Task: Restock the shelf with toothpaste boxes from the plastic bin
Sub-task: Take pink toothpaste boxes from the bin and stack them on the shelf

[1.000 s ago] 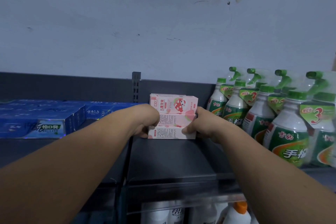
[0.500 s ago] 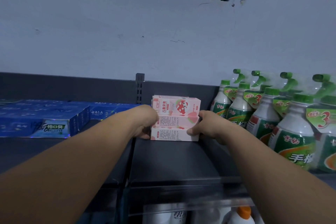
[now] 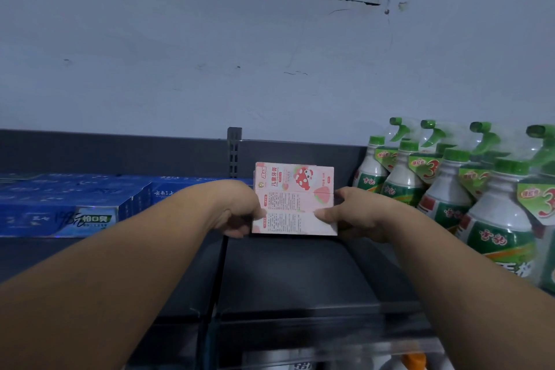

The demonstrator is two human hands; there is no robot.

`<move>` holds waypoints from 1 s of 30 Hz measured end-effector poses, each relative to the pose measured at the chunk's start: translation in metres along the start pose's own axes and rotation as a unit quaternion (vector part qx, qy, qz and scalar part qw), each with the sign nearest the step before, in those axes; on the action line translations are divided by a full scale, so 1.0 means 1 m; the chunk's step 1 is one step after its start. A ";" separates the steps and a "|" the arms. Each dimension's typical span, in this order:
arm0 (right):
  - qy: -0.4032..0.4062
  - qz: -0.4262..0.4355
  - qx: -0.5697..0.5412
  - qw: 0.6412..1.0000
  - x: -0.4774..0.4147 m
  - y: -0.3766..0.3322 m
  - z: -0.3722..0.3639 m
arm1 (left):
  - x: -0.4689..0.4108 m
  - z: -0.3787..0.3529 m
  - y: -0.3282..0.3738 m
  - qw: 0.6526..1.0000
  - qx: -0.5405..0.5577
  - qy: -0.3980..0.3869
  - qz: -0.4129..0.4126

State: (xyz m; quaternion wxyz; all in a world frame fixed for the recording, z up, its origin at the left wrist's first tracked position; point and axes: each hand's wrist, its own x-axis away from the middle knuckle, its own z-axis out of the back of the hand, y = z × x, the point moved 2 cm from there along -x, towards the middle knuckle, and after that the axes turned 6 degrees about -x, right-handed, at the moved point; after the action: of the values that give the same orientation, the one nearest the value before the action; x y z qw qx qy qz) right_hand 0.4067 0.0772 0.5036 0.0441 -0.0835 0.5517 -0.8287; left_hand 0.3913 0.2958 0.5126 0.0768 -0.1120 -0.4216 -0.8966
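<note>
A stack of three pink toothpaste boxes [image 3: 293, 198] with a strawberry cartoon stands on the dark grey shelf [image 3: 300, 273], close to its back panel. My left hand [image 3: 237, 210] grips the stack's left end, thumb on the front of the lower boxes. My right hand [image 3: 351, 213] grips the right end, thumb on the front near the seam of the two lower boxes. The plastic bin is out of view.
Blue toothpaste boxes [image 3: 75, 204] fill the shelf on the left. Green-capped spray bottles [image 3: 450, 189] crowd the right side, close to my right arm. A slotted upright [image 3: 234, 150] stands behind the stack. A clear front rail [image 3: 315, 348] edges the shelf; more bottles show below.
Both hands still hold the pink stack in the same spot on the shelf. My thumbs show more on the front of the boxes. The view has tilted slightly.
</note>
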 end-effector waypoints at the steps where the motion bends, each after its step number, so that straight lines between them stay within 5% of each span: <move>1: -0.006 -0.002 -0.004 1.000 0.001 0.000 0.000 | 0.000 0.000 0.000 1.000 -0.007 -0.003 0.002; 16: 0.099 -0.056 0.121 0.986 0.014 -0.010 -0.018 | 0.012 -0.011 -0.004 0.991 -0.124 0.041 0.044; 24: 0.108 -0.035 0.144 0.983 0.020 -0.014 -0.016 | 0.023 -0.013 0.001 0.998 0.041 0.049 -0.010; 30: 0.107 -0.040 0.116 0.987 0.022 -0.017 -0.020 | 0.033 -0.015 0.012 0.997 0.022 0.073 -0.014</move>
State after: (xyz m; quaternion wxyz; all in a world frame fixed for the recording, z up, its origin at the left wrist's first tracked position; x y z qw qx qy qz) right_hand 0.3814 0.0979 0.5142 -0.0395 -0.0104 0.4495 -0.8924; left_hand 0.3600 0.2752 0.5205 0.0975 -0.0386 -0.4356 -0.8940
